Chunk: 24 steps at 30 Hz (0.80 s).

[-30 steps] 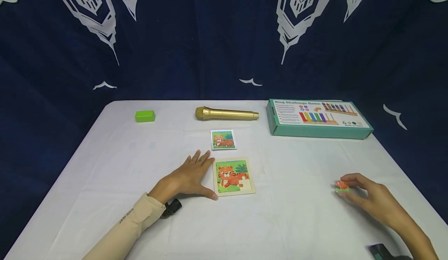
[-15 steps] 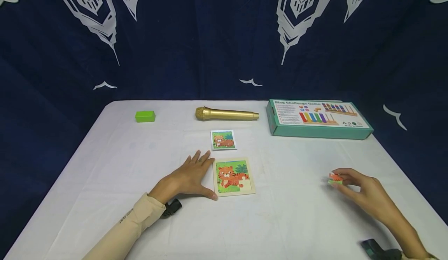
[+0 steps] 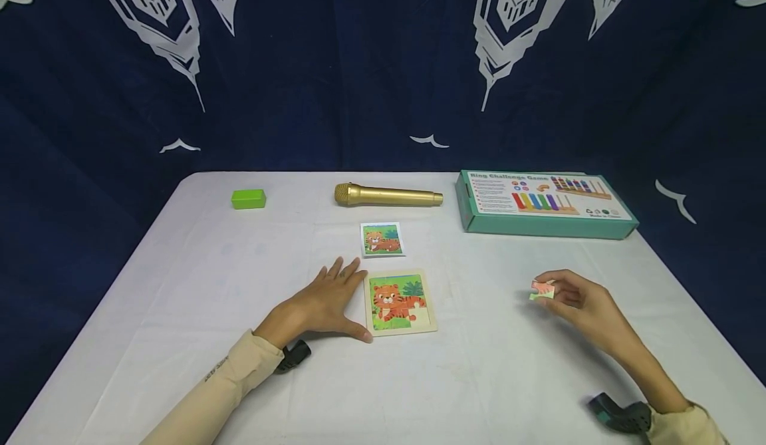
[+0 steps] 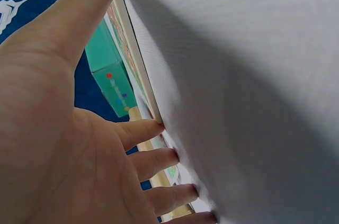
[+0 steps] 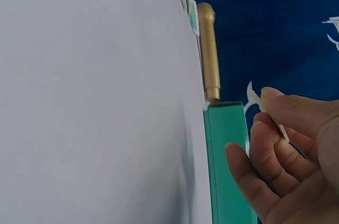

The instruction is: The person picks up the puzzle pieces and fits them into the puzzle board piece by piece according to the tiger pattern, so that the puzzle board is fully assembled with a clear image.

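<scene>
A tiger jigsaw puzzle in a pale wooden tray (image 3: 397, 333) lies on the white table, with a bare gap at its lower right corner. Spread beside the tray's left edge, my left hand (image 3: 320, 304) touches it with thumb and forefinger; in the left wrist view the fingertips (image 4: 159, 123) meet the tray and tabletop. Off to the right, my right hand (image 3: 589, 308) pinches an orange and green puzzle piece (image 3: 543, 290) between thumb and fingers, above the table. In the right wrist view the piece (image 5: 283, 130) shows edge-on.
Behind the tray lies a small tiger picture card (image 3: 382, 239). Farther back are a gold microphone (image 3: 389, 195), a green block (image 3: 248, 199) at left and a teal game box (image 3: 547, 222) at right. A dark blue patterned curtain (image 3: 335, 86) hangs behind the table.
My right hand has moved left and slightly away from me, carrying the puzzle piece closer to the tray. The left hand has stayed where it was.
</scene>
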{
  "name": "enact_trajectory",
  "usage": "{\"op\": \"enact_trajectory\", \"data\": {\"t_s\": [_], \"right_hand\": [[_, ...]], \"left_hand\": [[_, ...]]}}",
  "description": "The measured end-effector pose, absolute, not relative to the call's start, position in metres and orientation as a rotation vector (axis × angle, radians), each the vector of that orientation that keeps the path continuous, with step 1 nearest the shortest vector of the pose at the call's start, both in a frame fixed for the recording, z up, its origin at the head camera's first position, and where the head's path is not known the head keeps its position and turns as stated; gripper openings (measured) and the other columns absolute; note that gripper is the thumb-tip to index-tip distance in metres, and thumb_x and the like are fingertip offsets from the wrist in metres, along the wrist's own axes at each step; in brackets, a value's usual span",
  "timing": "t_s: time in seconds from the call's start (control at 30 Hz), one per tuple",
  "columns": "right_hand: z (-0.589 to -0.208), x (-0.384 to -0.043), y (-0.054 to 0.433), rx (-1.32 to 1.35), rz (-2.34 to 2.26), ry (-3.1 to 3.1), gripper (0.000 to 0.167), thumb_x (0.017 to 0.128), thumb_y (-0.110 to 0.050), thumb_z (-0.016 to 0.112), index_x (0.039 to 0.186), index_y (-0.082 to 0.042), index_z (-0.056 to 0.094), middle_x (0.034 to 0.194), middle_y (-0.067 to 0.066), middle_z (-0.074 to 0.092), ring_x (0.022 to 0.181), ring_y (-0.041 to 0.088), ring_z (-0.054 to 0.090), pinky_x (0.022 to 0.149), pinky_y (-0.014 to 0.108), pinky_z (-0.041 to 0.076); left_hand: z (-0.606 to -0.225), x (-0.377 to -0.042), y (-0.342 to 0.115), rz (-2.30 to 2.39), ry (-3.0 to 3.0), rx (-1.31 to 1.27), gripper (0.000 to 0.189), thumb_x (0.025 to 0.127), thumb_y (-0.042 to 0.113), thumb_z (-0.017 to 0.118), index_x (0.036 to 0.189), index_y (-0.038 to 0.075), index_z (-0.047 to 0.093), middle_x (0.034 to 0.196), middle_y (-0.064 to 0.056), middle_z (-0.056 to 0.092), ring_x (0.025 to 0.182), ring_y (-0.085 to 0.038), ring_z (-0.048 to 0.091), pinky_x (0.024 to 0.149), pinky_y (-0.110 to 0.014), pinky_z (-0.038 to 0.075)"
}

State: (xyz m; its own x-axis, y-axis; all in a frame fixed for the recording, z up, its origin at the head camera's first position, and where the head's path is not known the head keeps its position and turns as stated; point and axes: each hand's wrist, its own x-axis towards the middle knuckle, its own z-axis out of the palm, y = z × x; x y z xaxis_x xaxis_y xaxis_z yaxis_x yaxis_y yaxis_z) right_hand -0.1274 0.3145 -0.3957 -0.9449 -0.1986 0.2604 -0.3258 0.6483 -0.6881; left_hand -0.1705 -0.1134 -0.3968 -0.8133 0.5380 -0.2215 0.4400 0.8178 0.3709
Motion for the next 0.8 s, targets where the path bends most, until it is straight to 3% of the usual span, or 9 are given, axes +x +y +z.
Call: {"op": "enact_trajectory", "data": {"t_s": [0.27,0.43,0.6,0.8], "right_hand": [[-0.395,-0.14,0.294,0.59,1.42,-2.67,0.036,0.089,0.002,0.064,0.123,0.003,0.052,0.071,0.012,0.055,0.054,0.02,0.054,0.047,0.03,0.042],[-0.397,-0.146,0.281,0.601,1.579,-2.663,0.041,0.088,0.002,0.065,0.123,0.003,0.043,0.068,0.007,0.055,0.052,0.014,0.05,0.045,0.031,0.042],[-0.397,-0.149,0.269,0.619,1.632,-2.653,0.034,0.088,0.0,0.066,0.117,0.0,0.047,0.065,0.005,0.055,0.053,0.007,0.048,0.043,0.029,0.041],[-0.398,-0.154,0.258,0.678,1.642,-2.64,0.033,0.089,0.002,0.064,0.118,0.002,0.049,0.069,0.015,0.056,0.052,0.017,0.05,0.044,0.031,0.043]], "left_hand": [[-0.396,-0.17,-0.113,0.427,2.684,0.743,0.118,0.063,0.067,0.077,0.151,0.005,0.027,0.16,-0.016,0.012,0.146,-0.04,0.002,0.116,-0.056,0.009],[-0.397,-0.171,-0.113,0.414,2.687,0.738,0.118,0.063,0.067,0.077,0.151,0.005,0.027,0.16,-0.015,0.012,0.146,-0.04,0.002,0.116,-0.056,0.009],[-0.397,-0.171,-0.112,0.405,2.691,0.732,0.118,0.063,0.068,0.077,0.151,0.006,0.028,0.16,-0.015,0.012,0.146,-0.039,0.003,0.116,-0.056,0.009],[-0.396,-0.171,-0.112,0.41,2.688,0.735,0.118,0.063,0.067,0.077,0.15,0.005,0.028,0.159,-0.016,0.013,0.146,-0.04,0.003,0.115,-0.057,0.009]]}}
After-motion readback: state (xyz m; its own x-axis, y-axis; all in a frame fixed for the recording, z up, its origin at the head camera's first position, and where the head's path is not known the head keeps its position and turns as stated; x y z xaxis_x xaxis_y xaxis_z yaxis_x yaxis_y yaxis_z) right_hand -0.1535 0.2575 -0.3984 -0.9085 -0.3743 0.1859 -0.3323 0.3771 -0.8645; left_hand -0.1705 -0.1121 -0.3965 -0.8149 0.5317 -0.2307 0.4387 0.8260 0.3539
